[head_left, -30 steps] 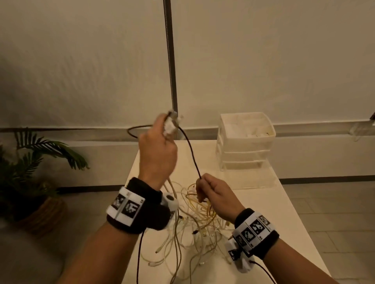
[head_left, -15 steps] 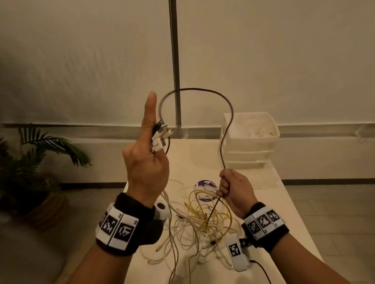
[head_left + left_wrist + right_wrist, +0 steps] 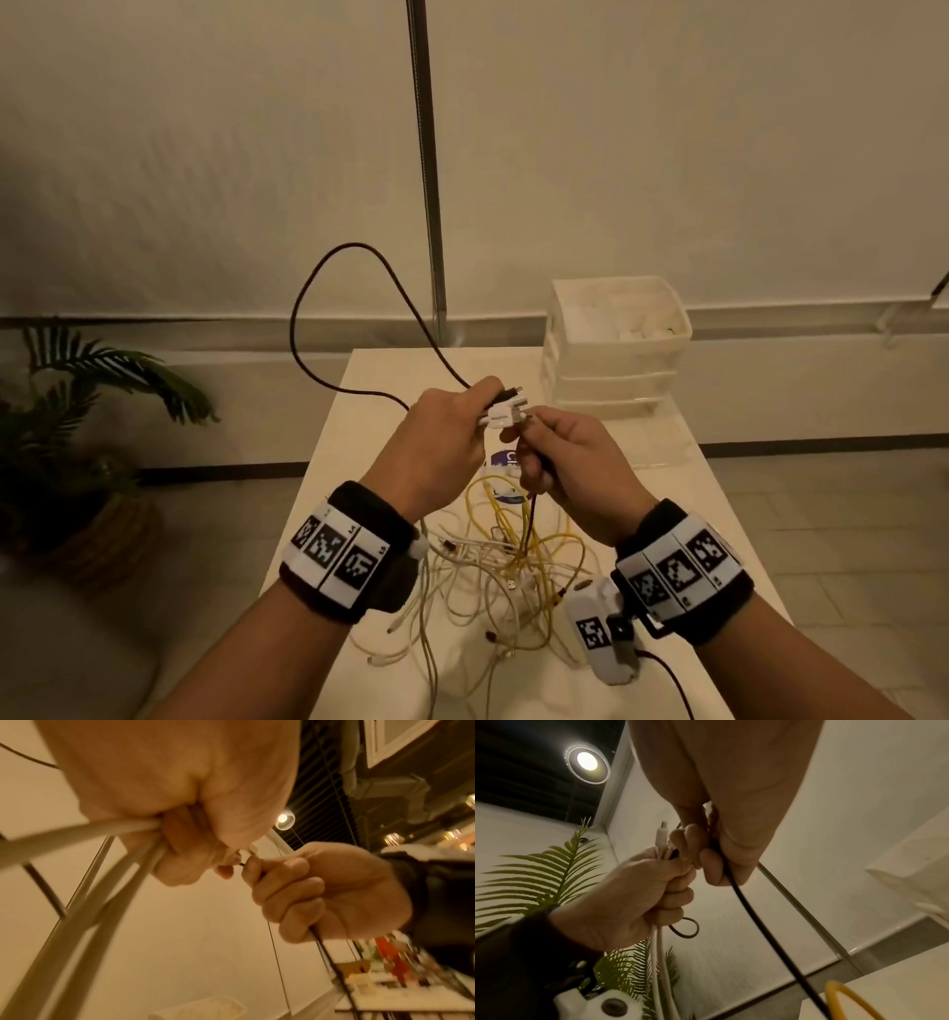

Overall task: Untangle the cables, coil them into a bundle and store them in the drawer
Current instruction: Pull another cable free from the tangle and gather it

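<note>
A tangle of white and yellow cables [image 3: 513,570] lies on the white table [image 3: 369,401]. Above it my left hand [image 3: 462,416] grips a bunch of white cable ends [image 3: 506,412] together with a black cable [image 3: 318,318], which loops up and out to the left. My right hand [image 3: 544,452] touches the left hand and is curled round the same black cable where it drops into the tangle. In the right wrist view the white plug [image 3: 661,835] sticks up out of the left hand [image 3: 654,882], and the black cable [image 3: 752,912] runs down from the right hand [image 3: 706,845]. The white drawer unit [image 3: 616,349] stands at the back right.
A clear tray or drawer [image 3: 652,442] lies in front of the drawer unit. A round blue sticker [image 3: 506,460] shows under my hands. A metal pole [image 3: 426,154] rises behind the table. A potted plant [image 3: 77,411] stands on the floor to the left.
My left hand has come down from its raised, finger-up pose and met the right hand above the tangle. The black loop has swung from the right side over to the left.
</note>
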